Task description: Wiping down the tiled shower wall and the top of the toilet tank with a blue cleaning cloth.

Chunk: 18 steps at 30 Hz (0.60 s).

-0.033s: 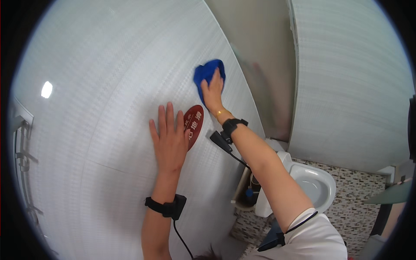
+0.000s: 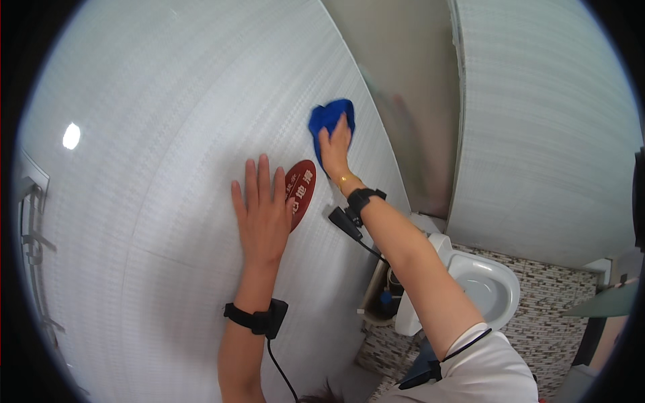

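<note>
My right hand (image 2: 338,151) presses a blue cloth (image 2: 326,117) against a pale, glossy wall panel (image 2: 188,134), its fingers bent over the cloth's right side. Part of the cloth hangs below, beside the palm. Lower and to the left, my left hand (image 2: 264,228) lies flat on the same panel, fingers spread and nothing in it. Its thumb side overlaps the left edge of a dark red oval sign (image 2: 306,191) with pale lettering. Black straps with small devices and cables sit around both wrists.
A white toilet (image 2: 514,289) stands at lower right, with an uncovered tank (image 2: 369,299) showing its inner parts. Mosaic tiles (image 2: 554,309) cover the floor. A frosted panel (image 2: 403,74) and another pale wall (image 2: 544,134) rise on the right. Metal rails (image 2: 30,228) run along the far left.
My right hand and the blue cloth have slid a little down and to the right along the panel. My left hand stays almost where it was.
</note>
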{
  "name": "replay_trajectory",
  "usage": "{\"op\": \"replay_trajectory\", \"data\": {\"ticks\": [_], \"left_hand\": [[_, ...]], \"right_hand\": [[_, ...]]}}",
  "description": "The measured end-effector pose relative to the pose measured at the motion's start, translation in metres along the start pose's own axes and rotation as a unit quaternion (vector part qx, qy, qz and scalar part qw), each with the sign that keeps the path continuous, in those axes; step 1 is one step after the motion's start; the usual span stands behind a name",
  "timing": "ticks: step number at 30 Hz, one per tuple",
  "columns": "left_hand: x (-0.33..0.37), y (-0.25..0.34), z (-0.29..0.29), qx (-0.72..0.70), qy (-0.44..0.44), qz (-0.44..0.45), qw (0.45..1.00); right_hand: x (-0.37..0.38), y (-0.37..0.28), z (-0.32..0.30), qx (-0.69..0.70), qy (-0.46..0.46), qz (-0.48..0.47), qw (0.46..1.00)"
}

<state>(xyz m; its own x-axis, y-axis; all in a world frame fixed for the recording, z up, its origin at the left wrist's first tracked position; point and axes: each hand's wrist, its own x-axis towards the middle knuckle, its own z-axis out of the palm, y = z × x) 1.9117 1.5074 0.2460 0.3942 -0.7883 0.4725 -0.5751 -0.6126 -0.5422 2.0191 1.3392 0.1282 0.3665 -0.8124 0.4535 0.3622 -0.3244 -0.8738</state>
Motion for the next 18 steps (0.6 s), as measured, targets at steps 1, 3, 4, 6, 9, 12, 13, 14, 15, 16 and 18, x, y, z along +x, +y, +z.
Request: {"op": "replay_trajectory", "data": {"ticks": [1, 3, 4, 6, 9, 12, 13, 14, 15, 16, 18], "left_hand": [[-0.002, -0.003, 0.0, 0.002, -0.008, -0.004, 1.0], [-0.005, -0.006, -0.001, 0.02, -0.01, -0.005, 1.0], [-0.004, -0.006, 0.0, 0.017, -0.012, -0.006, 1.0], [-0.006, -0.007, 0.0, 0.006, -0.003, 0.003, 1.0], [-0.014, -0.005, 0.009, -0.043, -0.027, 0.003, 0.999], [-0.037, 0.003, 0.023, -0.089, -0.066, 0.033, 0.993], [-0.051, -0.001, 0.025, -0.097, -0.094, 0.041, 0.99], [-0.063, -0.003, 0.023, -0.095, -0.097, 0.041, 0.99], [-0.076, -0.001, 0.023, -0.098, -0.122, 0.058, 0.986], [-0.092, -0.002, 0.025, -0.098, -0.149, 0.073, 0.981], [-0.122, 0.0, 0.027, -0.102, -0.167, 0.078, 0.978]], "right_hand": [[-0.018, 0.01, -0.001, 0.0, -0.001, 0.037, 0.999], [-0.059, 0.016, 0.0, -0.005, 0.007, 0.11, 0.994], [-0.077, 0.022, -0.001, -0.011, 0.017, 0.146, 0.989], [-0.117, 0.026, 0.003, -0.027, 0.02, 0.166, 0.985], [-0.2, 0.022, 0.008, -0.05, 0.0, 0.174, 0.983], [-0.289, 0.0, 0.008, -0.053, -0.069, 0.124, 0.988], [-0.317, -0.027, 0.004, -0.013, -0.122, 0.144, 0.982], [-0.341, -0.042, -0.001, 0.026, -0.148, 0.103, 0.983], [-0.367, -0.046, -0.012, 0.022, -0.21, 0.038, 0.977], [-0.369, -0.053, -0.018, 0.024, -0.214, 0.041, 0.976], [-0.368, -0.064, -0.037, 0.004, -0.355, 0.005, 0.935]]}}
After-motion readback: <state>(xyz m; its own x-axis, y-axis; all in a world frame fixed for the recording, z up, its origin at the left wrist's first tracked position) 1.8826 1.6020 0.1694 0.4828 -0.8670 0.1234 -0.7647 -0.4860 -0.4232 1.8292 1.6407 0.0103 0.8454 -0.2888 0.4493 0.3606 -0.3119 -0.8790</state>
